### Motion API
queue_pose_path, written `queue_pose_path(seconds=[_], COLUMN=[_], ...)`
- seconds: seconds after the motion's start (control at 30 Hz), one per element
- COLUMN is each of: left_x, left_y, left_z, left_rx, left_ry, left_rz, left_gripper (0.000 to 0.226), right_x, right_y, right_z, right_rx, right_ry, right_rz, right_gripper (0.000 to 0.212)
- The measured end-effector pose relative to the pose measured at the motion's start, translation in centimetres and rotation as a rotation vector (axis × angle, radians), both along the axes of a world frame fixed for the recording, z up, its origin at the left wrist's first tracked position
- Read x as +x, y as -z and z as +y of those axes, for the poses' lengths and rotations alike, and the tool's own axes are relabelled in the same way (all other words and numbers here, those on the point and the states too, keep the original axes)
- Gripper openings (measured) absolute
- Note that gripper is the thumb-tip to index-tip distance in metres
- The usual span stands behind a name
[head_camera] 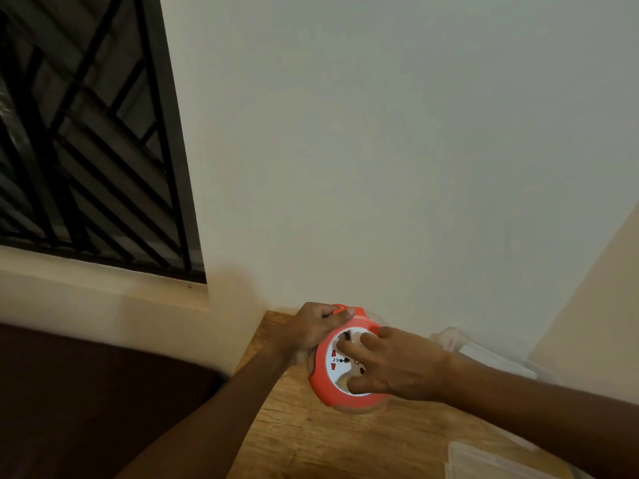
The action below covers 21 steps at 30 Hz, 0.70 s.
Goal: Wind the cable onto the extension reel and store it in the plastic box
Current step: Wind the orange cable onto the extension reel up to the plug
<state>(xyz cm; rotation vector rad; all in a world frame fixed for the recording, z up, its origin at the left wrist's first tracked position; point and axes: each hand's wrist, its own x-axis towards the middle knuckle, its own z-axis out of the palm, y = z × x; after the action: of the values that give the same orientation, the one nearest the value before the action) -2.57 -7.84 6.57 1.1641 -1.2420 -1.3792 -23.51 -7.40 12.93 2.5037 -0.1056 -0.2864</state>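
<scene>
A round orange extension reel [323,388] with a white socket face sits tilted over the wooden table [311,440]. My left hand [313,328] grips its upper left rim, fingers curled round the orange handle. My right hand [397,366] lies across the white face, with two fingers and the thumb pressed into the recesses of the disc. No loose cable shows. A clear plastic box [484,354] stands behind my right forearm, near the wall.
A clear plastic lid [491,461] lies at the table's front right. The table stands in a corner of pale walls. A barred window [86,140] with a sill is at the upper left, and a dark surface [86,392] lies left of the table.
</scene>
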Motion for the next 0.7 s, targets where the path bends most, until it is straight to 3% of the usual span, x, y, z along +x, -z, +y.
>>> queue_pose_path(seconds=[0.2,0.4,0.57,0.7], left_x=[0.1,-0.4,-0.9,-1.3], left_y=[-0.5,-0.5,-0.3,-0.6], left_z=[-0.7,-0.9,-0.6,-1.1], left_rx=[0.014,0.033,0.014,-0.038], left_ry=[-0.019,-0.052,-0.138,-0.24], left_rz=[-0.057,-0.085,0.064,-0.001], left_gripper=[0.041,0.031,0.038,0.038], right_x=[0.7,1.9,1.9,1.8], right_y=[-0.1,-0.5,-0.5,1.1], right_z=[-0.4,-0.2,-1.2,-2.3], right_rx=[-0.056,-0.242,0.007,0.065], right_ry=[0.073,-0.024,0.223,0.362], right_rz=[0.086,0.246,-0.025,-0.124], right_gripper=[0.075,0.062,0.074,0.078])
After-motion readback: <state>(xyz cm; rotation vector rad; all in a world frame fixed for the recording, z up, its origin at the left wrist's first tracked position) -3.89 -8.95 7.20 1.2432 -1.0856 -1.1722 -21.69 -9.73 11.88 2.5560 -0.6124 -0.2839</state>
